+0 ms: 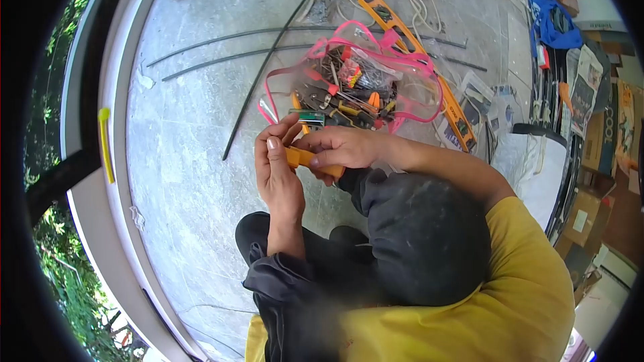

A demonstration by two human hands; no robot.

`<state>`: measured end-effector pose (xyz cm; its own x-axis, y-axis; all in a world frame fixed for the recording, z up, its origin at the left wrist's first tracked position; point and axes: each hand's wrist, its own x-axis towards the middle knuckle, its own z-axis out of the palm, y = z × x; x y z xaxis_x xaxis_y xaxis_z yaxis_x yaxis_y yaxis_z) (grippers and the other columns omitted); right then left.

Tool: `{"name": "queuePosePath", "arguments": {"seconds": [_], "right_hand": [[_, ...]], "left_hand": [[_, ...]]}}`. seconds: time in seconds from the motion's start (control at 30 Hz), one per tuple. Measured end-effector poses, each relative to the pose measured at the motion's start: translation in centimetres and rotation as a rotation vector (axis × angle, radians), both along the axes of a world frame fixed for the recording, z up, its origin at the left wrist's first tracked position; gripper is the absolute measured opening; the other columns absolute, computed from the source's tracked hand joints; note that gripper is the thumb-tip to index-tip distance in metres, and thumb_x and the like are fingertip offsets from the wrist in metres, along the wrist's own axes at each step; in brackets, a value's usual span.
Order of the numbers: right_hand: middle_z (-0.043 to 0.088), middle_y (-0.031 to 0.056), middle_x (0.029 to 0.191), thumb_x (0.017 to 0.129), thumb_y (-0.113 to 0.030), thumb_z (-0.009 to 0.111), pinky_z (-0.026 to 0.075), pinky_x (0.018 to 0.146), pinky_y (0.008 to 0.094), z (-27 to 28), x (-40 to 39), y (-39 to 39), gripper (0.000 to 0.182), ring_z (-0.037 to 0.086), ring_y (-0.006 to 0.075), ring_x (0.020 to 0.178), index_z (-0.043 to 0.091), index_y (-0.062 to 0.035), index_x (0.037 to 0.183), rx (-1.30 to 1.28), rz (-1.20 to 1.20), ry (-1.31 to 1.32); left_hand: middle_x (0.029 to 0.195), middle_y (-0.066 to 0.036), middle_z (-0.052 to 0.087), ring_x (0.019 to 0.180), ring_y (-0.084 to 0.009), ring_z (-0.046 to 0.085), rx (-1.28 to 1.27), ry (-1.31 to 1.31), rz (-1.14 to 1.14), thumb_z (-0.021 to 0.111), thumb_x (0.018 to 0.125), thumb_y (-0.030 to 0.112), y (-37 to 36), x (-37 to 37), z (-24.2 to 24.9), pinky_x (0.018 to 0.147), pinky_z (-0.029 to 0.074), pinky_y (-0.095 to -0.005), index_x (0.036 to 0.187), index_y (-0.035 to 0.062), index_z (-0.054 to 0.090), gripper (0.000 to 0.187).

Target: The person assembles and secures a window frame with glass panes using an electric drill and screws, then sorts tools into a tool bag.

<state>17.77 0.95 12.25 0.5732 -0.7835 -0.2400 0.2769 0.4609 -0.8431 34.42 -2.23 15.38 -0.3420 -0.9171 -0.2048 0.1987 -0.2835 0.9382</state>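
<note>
My left hand (278,173) is closed, its thumb and fingers on one end of a small orange plastic piece (302,157). From the other side, my right hand (349,147) is closed around the same piece. Its exact kind is partly hidden by the fingers. Just beyond the hands lies an open clear bag with pink trim (439,94), full of tools. Inside are pliers (314,97), a green item (310,118) close to my left fingertips, and several screwdrivers and small packets.
An orange spirit level (419,50) lies beside the bag. Thin dark rods (261,80) and pale cable (422,10) are spread over the grey floor (181,208). A window frame (137,181) runs along the left. Cardboard boxes (590,208) stand at right.
</note>
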Motion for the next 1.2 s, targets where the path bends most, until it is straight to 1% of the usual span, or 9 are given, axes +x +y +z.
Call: {"name": "queuePosePath", "arguments": {"seconds": [0.1,0.23,0.3,0.5,0.63,0.67,0.93,1.0,1.2], "right_hand": [[0.061,0.0057,0.084,0.104,-0.020,0.048,0.053,0.062,0.0285,0.8,-1.0,0.2,0.031,0.064,0.0142,0.069,0.051,-0.0041,0.130,0.036,-0.111,0.020],[0.059,0.0042,0.087,0.104,-0.024,0.051,0.051,0.057,0.0272,0.8,-1.2,0.1,0.030,0.062,0.0111,0.065,0.053,-0.0049,0.126,0.071,-0.109,0.046],[0.060,0.0032,0.085,0.101,-0.024,0.053,0.048,0.056,0.0254,0.1,-0.5,0.1,0.038,0.059,0.0097,0.064,0.051,-0.0064,0.135,0.119,-0.122,0.068],[0.059,0.0014,0.084,0.101,-0.026,0.054,0.046,0.053,0.0239,-0.2,0.5,-0.6,0.044,0.057,0.0083,0.063,0.048,-0.0080,0.141,0.136,-0.122,0.109],[0.057,0.0005,0.080,0.102,-0.022,0.052,0.046,0.054,0.0233,-0.7,0.9,-1.1,0.036,0.056,0.0079,0.061,0.053,-0.0052,0.133,0.078,-0.082,0.122],[0.058,-0.0001,0.082,0.102,-0.018,0.053,0.047,0.060,0.0239,-0.6,0.8,-1.2,0.018,0.055,0.0070,0.065,0.058,-0.0055,0.113,0.102,-0.080,0.097],[0.059,-0.0003,0.083,0.102,-0.021,0.053,0.047,0.062,0.0239,-1.0,0.3,-1.0,0.021,0.055,0.0066,0.066,0.058,-0.0043,0.114,0.153,-0.029,0.163],[0.058,0.0001,0.079,0.102,-0.025,0.055,0.045,0.052,0.0223,-1.4,0.2,-1.0,0.022,0.055,0.0061,0.059,0.058,-0.0048,0.109,0.063,-0.076,0.131],[0.057,-0.0008,0.077,0.102,-0.027,0.056,0.045,0.052,0.0222,-0.9,-0.3,-1.2,0.022,0.054,0.0054,0.058,0.060,-0.0049,0.106,0.048,-0.070,0.239]], "left_hand": [[0.133,-0.019,0.058,0.121,-0.0263,0.057,-0.001,0.080,-0.016,0.034,0.110,0.034,-0.5,0.3,-0.3,0.102,0.045,-0.0376,0.122,0.0043,0.050,0.036],[0.129,-0.021,0.060,0.114,-0.0284,0.062,0.012,0.150,0.082,0.036,0.109,0.038,-1.2,1.2,-1.0,0.101,0.047,-0.0401,0.119,0.0053,0.051,0.038],[0.128,-0.022,0.061,0.112,-0.0304,0.063,0.135,0.256,0.113,0.037,0.108,0.039,-1.2,1.1,-1.3,0.100,0.047,-0.0425,0.116,0.0064,0.052,0.037],[0.137,-0.021,0.055,0.115,-0.0338,0.060,0.207,0.407,0.153,0.035,0.108,0.042,-1.4,1.6,-3.3,0.103,0.044,-0.0488,0.116,0.0088,0.051,0.038],[0.136,-0.021,0.055,0.115,-0.0357,0.060,0.280,0.493,0.179,0.036,0.107,0.044,-1.6,1.8,-3.9,0.104,0.043,-0.0497,0.116,0.0095,0.051,0.038],[0.136,-0.021,0.055,0.115,-0.0358,0.060,0.288,0.503,0.196,0.036,0.107,0.044,-1.5,1.7,-3.5,0.104,0.043,-0.0498,0.116,0.0094,0.051,0.038],[0.136,-0.019,0.055,0.117,-0.0364,0.060,0.290,0.537,0.169,0.036,0.107,0.044,-1.8,1.4,-3.4,0.103,0.045,-0.0495,0.116,0.0092,0.051,0.039],[0.137,-0.015,0.055,0.117,-0.0354,0.059,0.284,0.523,0.137,0.039,0.104,0.049,-1.8,1.5,-3.3,0.102,0.044,-0.0476,0.113,0.0128,0.055,0.040],[0.133,-0.020,0.057,0.115,-0.0336,0.061,0.230,0.498,0.122,0.036,0.107,0.041,-1.7,0.8,-3.5,0.102,0.046,-0.0469,0.115,0.0081,0.050,0.037]]}}
